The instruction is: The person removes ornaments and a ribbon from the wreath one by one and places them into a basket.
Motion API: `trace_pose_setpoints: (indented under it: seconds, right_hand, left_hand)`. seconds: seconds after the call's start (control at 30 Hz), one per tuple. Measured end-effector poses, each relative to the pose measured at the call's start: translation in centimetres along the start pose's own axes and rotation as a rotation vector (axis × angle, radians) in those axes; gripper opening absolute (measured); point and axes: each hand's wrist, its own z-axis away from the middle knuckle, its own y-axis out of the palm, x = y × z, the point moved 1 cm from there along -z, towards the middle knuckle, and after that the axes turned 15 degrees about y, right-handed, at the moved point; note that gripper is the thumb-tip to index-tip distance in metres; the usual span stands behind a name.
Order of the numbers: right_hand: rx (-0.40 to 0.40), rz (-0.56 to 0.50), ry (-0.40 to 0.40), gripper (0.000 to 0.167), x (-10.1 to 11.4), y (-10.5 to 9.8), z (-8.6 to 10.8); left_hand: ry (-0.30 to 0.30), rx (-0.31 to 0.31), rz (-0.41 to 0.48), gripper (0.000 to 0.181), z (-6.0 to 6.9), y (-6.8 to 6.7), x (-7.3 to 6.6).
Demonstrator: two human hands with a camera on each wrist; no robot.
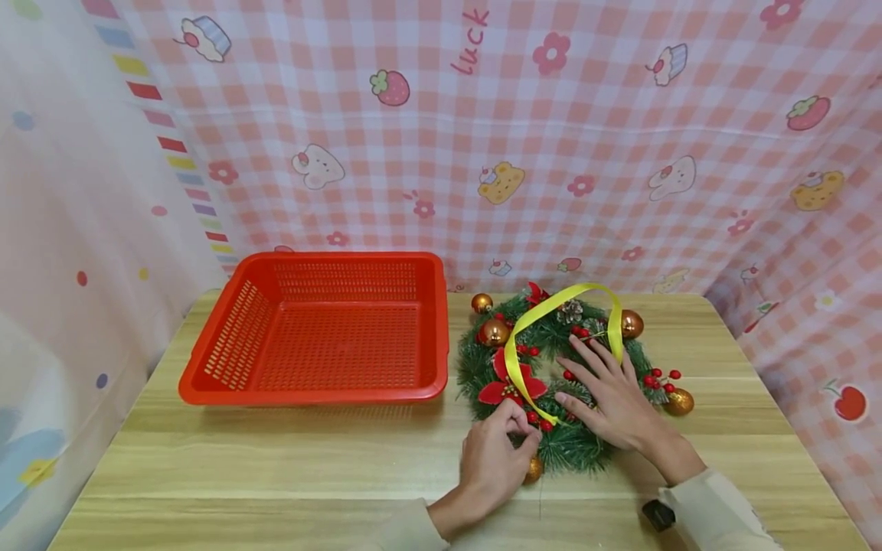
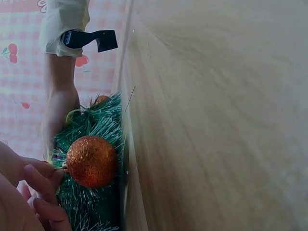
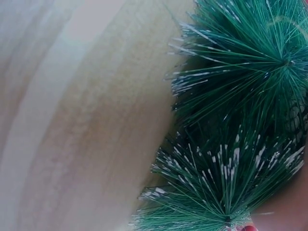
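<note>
A green Christmas wreath (image 1: 579,451) lies on the table, set with gold baubles, red berries, a pine cone and a red flower (image 1: 492,392). A yellow ribbon (image 1: 551,302) loops over it. At the wreath's near left edge my left hand (image 1: 498,459) has thumb and fingers curled together, pinching by the cap of a glittery gold bauble (image 2: 91,161); the exact grip is partly hidden. My right hand (image 1: 609,398) rests with spread fingers on the wreath's right side, by the ribbon's end. Only snow-tipped green needles (image 3: 231,163) and a bit of skin show in the right wrist view.
A red plastic basket (image 1: 446,329) with perforated walls stands left of the wreath on the wooden table (image 1: 276,474). Printed pink checked cloth (image 1: 441,153) hangs behind and at the sides. A small black device (image 1: 658,515) sits by the right sleeve.
</note>
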Motion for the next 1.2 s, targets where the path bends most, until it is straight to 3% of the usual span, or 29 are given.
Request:
trace_pose_setpoints:
  seconds: [0.47,0.67,0.77,0.87,1.03,1.1,1.2]
  right_hand:
    - [-0.007,0.007,-0.001,0.055,0.02,-0.01,0.01]
    - [-0.006,0.004,-0.002,0.055,0.03,0.01,0.01]
    - [-0.004,0.002,0.0,0.055,0.05,0.03,0.02]
    - [-0.007,0.005,0.001,0.055,0.03,0.04,0.02]
    - [-0.007,0.007,-0.001,0.055,0.02,0.06,0.03]
    - [-0.005,0.006,-0.002,0.055,0.03,0.07,0.03]
    - [-0.005,0.005,-0.002,0.055,0.02,0.08,0.05]
  left_hand:
    - [0.109,-0.036,-0.047,0.019,0.25,-0.33,0.1]
    - [0.242,-0.069,-0.172,0.018,0.25,-0.67,0.12]
    - [0.281,-0.069,-0.192,0.019,0.28,-0.85,0.12]
    - [0.279,-0.047,-0.126,0.018,0.19,-0.93,0.05]
    - [0.227,0.001,0.062,0.015,-0.01,-0.79,0.17]
    - [0.239,0.005,0.081,0.014,0.02,-0.69,0.29]
    - [0.316,-0.011,0.033,0.014,0.08,-0.57,0.28]
